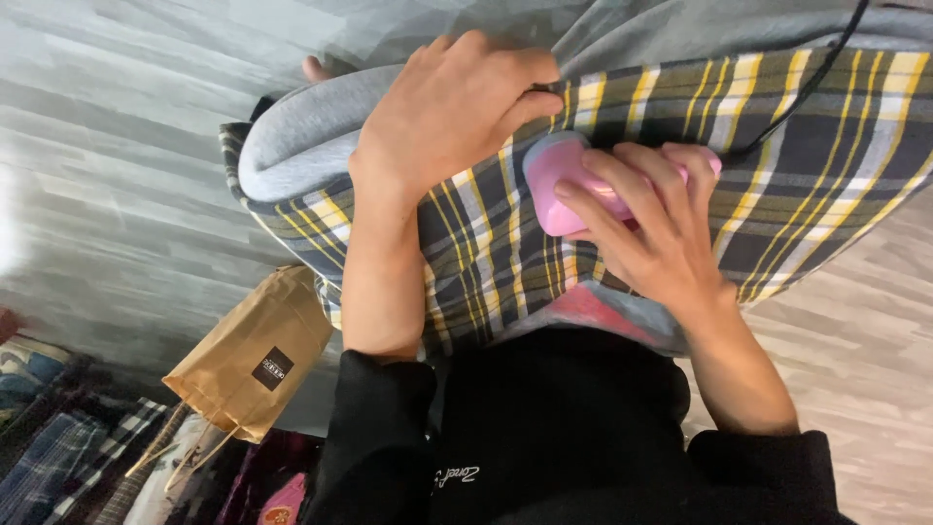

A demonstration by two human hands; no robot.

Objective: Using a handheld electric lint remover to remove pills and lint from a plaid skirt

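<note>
On the plaid garment (486,253), the right hand (651,228) grips a pink handheld device (559,180) just right of the left hand (452,107), which pinches the fabric.

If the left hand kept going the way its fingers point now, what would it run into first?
Likely the plaid cloth: the left hand already grips its edge, fingers aimed across it. The pink device in the right hand lies just below that line.

The left hand (457,107) grips the plaid cloth (777,175) beside its grey lining (301,136). The right hand (651,228) presses a pink device (559,180) onto the cloth, just beside the left hand.
</note>
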